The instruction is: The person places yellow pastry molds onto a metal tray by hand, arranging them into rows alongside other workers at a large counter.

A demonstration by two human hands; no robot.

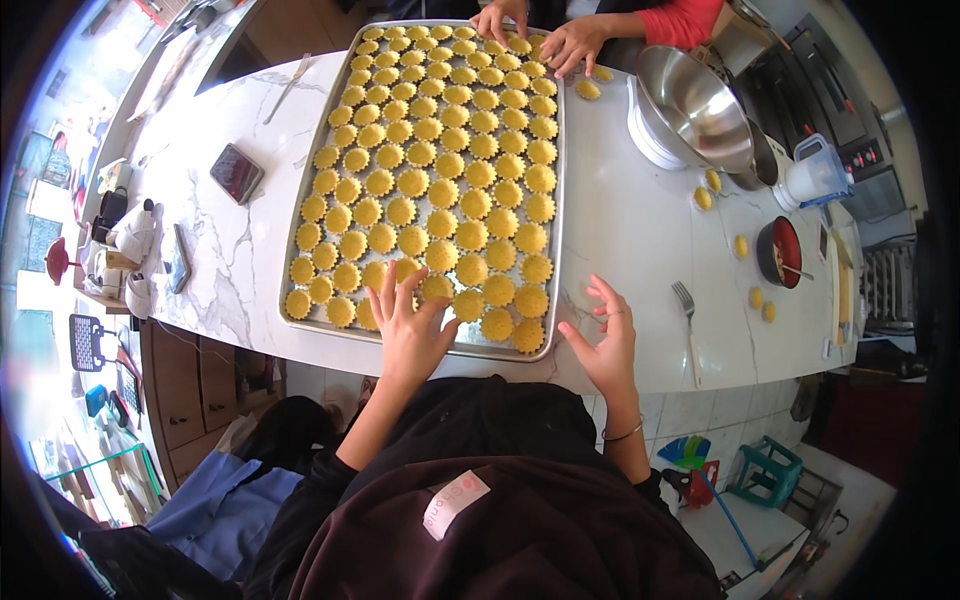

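A large metal baking tray (556, 190) is filled with rows of small yellow fluted tart shells (412, 182). My left hand (408, 330) reaches over the tray's near edge, fingers apart among the front shells. One shell (437, 287) sits right by its fingertips; whether they touch it I cannot tell. Off the tray's right side, above the table, my right hand (606, 345) is open with nothing in it. At the tray's far right corner a co-worker's two hands (572, 45) are at the shells, one with a red sleeve.
A steel bowl (695, 105) rests on a white base at the back right. Further right are a blender jug (815, 170) and a dark pot with red inside (778, 252). A fork (688, 330) and loose shells (741, 246) lie nearby. A phone (237, 173) is left of the tray.
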